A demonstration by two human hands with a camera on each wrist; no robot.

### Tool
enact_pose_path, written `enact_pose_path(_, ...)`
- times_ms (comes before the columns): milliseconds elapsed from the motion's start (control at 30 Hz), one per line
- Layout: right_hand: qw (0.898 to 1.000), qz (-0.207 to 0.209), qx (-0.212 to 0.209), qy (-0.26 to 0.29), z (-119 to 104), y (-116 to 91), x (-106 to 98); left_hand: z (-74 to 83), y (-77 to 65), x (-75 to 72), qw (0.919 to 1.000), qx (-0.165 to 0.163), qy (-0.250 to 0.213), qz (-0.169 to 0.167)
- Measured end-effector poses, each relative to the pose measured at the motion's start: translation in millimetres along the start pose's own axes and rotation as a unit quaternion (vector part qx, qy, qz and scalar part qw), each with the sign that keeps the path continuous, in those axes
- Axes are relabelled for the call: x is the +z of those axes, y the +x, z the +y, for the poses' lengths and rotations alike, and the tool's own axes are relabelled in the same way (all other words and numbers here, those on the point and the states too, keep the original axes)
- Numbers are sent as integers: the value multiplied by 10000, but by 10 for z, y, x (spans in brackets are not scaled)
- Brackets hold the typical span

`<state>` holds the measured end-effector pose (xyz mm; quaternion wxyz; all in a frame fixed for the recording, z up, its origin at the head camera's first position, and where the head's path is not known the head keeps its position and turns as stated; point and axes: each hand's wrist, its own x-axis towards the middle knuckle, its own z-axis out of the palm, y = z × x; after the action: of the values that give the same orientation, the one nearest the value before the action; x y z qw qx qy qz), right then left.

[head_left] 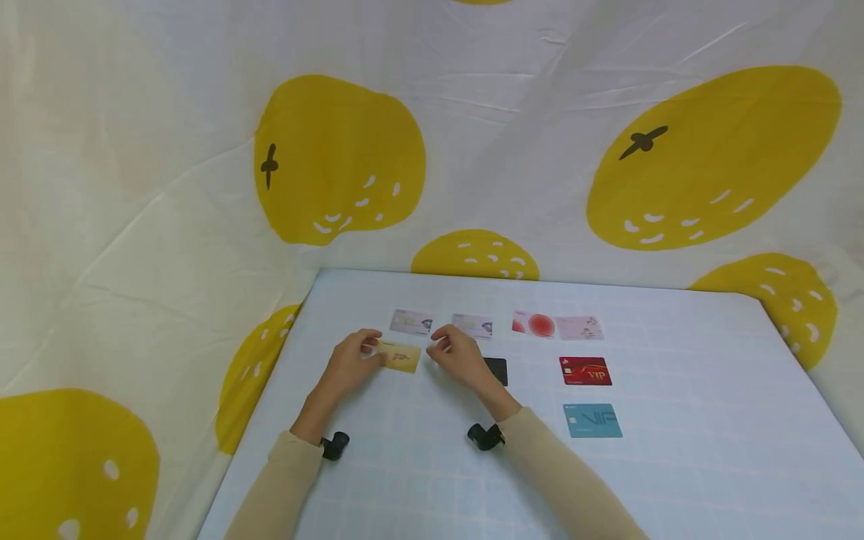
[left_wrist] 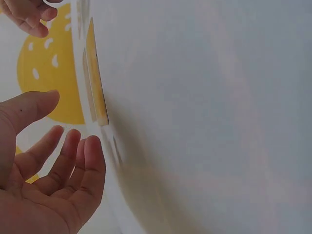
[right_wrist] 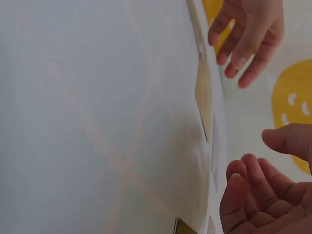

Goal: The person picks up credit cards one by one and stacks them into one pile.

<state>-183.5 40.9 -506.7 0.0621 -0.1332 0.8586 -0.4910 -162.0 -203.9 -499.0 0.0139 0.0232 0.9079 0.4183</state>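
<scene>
A gold card (head_left: 403, 358) lies flat on the table between the two hands. My left hand (head_left: 349, 366) is at its left end, and the fingertips overlap that edge in the head view. The left wrist view shows the thumb and fingers spread apart with nothing between them, the gold card (left_wrist: 97, 83) just past the fingertips. To the card's right hovers my right hand (head_left: 462, 360), fingers loosely bent and holding nothing. Partly hidden behind this hand is a black card (head_left: 498, 372). Thumb and fingers of the right hand (right_wrist: 268, 195) stand apart in the right wrist view.
Two pale cards (head_left: 411, 322) (head_left: 472, 326) lie behind the hands. A card with a red circle (head_left: 533, 325) and a pink card (head_left: 579, 328) sit farther right. Nearer are a red VIP card (head_left: 586, 371) and a blue VIP card (head_left: 592, 421). A fruit-patterned cloth (head_left: 486, 172) hangs behind the table.
</scene>
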Motion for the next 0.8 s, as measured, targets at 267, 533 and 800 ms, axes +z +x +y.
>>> enact_pose_path(267, 9995, -277, 171, -19, -6, 96, 183, -121, 122, -26, 9966, 406, 581, -419)
enact_pose_path(533, 9970, -352, 190, -658, 1, 158, 298, -202, 215, -24, 9907, 451, 941, -869)
enact_pose_path(800, 9939, -420, 237, -994, 31, 155, 392, -253, 223, -44, 9888, 521, 1041, -933)
